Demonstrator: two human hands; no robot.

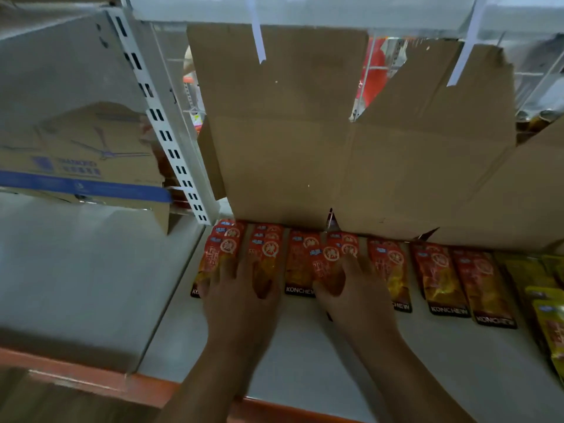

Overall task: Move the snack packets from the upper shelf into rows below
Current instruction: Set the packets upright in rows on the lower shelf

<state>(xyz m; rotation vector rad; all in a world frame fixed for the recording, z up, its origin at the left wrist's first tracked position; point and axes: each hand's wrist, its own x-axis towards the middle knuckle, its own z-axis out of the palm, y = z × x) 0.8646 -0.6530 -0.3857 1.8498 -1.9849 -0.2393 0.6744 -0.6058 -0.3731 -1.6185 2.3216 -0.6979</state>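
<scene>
Several red-orange snack packets [439, 276] lie in side-by-side rows on the white lower shelf [305, 355], their tops tucked under a cardboard box. My left hand [238, 297] lies flat with spread fingers on the two leftmost rows of packets [219, 251]. My right hand [354, 294] presses on the middle rows, its fingers over a packet [328, 261] lying slightly askew on top. Both hands have straight fingers and grip nothing.
A large open cardboard box [305, 148] with raised flaps fills the back of the shelf. Yellow packets [546, 306] lie at the far right. A white slotted upright [171, 141] and another cardboard box [85, 166] stand at left. The shelf's orange front edge [91, 374] runs below.
</scene>
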